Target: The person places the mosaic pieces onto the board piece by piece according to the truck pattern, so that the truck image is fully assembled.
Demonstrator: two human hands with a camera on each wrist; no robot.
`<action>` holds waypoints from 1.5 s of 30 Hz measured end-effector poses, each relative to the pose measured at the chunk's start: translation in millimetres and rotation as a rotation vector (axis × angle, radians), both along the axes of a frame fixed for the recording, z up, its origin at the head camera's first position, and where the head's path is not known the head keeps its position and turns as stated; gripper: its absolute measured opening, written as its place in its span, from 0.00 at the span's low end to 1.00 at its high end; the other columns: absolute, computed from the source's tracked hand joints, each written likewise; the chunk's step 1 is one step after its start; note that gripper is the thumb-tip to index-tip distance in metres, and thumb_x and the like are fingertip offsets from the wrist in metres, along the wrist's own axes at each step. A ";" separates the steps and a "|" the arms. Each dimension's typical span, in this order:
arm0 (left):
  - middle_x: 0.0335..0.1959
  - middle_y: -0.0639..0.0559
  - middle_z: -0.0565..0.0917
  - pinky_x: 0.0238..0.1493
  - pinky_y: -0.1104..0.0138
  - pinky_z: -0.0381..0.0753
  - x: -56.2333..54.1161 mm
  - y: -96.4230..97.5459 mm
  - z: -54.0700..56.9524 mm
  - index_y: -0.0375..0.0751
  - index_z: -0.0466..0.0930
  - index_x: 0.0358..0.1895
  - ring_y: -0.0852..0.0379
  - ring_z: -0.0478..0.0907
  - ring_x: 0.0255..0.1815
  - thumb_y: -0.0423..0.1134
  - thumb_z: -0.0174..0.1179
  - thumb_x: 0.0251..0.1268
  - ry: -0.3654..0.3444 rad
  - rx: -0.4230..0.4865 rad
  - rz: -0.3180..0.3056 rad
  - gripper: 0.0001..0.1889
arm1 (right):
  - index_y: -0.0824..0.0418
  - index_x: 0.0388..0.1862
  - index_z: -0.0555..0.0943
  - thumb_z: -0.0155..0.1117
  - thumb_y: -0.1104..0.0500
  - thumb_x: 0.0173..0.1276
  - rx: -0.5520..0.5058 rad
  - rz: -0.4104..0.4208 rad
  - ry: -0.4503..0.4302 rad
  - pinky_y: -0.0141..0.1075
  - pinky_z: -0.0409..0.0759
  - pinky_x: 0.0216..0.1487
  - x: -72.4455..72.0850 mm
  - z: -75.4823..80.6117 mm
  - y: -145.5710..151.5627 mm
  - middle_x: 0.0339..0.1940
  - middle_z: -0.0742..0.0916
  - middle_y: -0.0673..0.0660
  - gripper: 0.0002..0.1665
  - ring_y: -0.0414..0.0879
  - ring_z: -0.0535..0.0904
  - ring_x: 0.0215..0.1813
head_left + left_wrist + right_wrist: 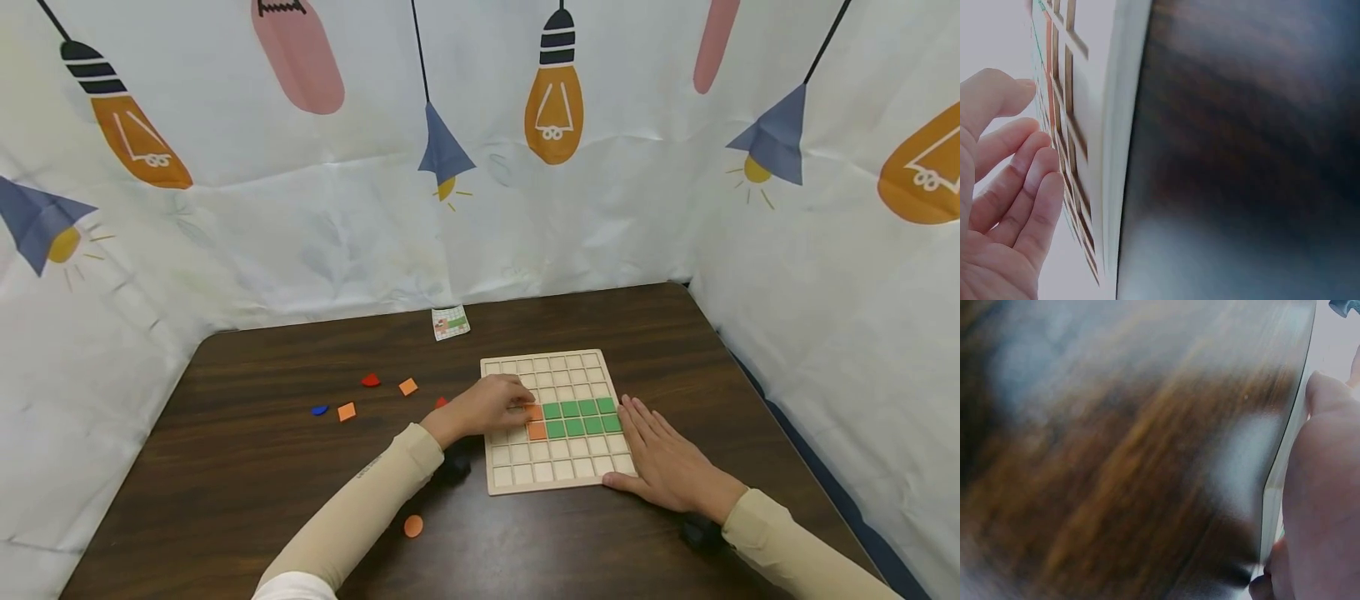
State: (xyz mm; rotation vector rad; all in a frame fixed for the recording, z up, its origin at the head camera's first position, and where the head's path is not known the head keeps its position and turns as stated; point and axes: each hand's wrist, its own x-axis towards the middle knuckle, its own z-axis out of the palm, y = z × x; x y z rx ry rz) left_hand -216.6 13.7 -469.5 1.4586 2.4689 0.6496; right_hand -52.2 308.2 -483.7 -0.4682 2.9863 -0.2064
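Observation:
A pale wooden grid board (522, 475) lies on the dark table, bearing two rows of green square tiles (573, 427) with orange square tiles (536, 431) at their left end. My left hand (487, 406) reaches over the board's left side, its fingertips at the upper orange tile. In the left wrist view its thumb (1013, 94) stands apart from the bent fingers, and no piece shows between them. Along the board's right edge rests my right hand (663, 458), fingers straight and thumb spread toward the lower corner.
Left of the board lie loose orange squares (408, 387), red pieces (371, 380), a blue piece (319, 410) and, nearer, an orange disc (413, 526). A small printed card (451, 323) sits at the table's far edge. White printed curtains (360, 225) enclose the table.

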 end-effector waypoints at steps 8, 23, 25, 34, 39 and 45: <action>0.52 0.48 0.88 0.47 0.65 0.85 -6.1 -28.1 6.1 0.40 0.88 0.56 0.55 0.85 0.46 0.41 0.63 0.73 -0.006 0.022 0.084 0.15 | 0.72 0.83 0.54 0.49 0.23 0.72 0.012 -0.003 0.000 0.61 0.62 0.81 1.2 1.6 -2.4 0.85 0.58 0.71 0.63 0.67 0.54 0.86; 0.52 0.47 0.86 0.50 0.60 0.88 -17.1 -94.3 14.9 0.40 0.86 0.59 0.53 0.86 0.49 0.43 0.66 0.72 0.029 0.024 0.242 0.17 | 0.71 0.83 0.54 0.51 0.24 0.72 0.005 -0.020 -0.011 0.62 0.62 0.80 2.8 3.2 -4.8 0.85 0.58 0.71 0.63 0.67 0.54 0.85; 0.52 0.46 0.86 0.50 0.59 0.88 -17.9 -103.0 15.4 0.39 0.86 0.59 0.52 0.86 0.49 0.42 0.66 0.71 0.026 0.033 0.260 0.17 | 0.71 0.83 0.54 0.51 0.23 0.72 0.006 -0.021 -0.012 0.62 0.62 0.80 2.7 3.4 -5.0 0.85 0.58 0.71 0.63 0.67 0.55 0.85; 0.51 0.45 0.87 0.45 0.59 0.87 -22.5 -136.2 12.7 0.36 0.86 0.58 0.49 0.86 0.44 0.40 0.68 0.69 0.026 0.060 0.329 0.18 | 0.71 0.83 0.54 0.51 0.24 0.72 0.010 -0.016 -0.019 0.62 0.61 0.80 2.1 5.6 -6.4 0.85 0.58 0.71 0.63 0.68 0.55 0.85; 0.52 0.45 0.87 0.47 0.57 0.87 -26.0 -149.8 8.1 0.38 0.86 0.59 0.50 0.86 0.45 0.40 0.69 0.68 0.030 0.048 0.361 0.19 | 0.71 0.83 0.53 0.51 0.24 0.72 0.016 -0.018 -0.026 0.62 0.61 0.80 1.9 5.3 -6.1 0.85 0.57 0.71 0.63 0.68 0.55 0.85; 0.49 0.45 0.87 0.47 0.57 0.86 -29.4 -162.8 3.4 0.36 0.86 0.58 0.50 0.85 0.45 0.38 0.70 0.67 0.034 0.060 0.378 0.18 | 0.71 0.83 0.53 0.52 0.24 0.72 0.017 -0.016 -0.030 0.63 0.61 0.80 1.9 5.8 -7.0 0.85 0.57 0.71 0.62 0.68 0.55 0.85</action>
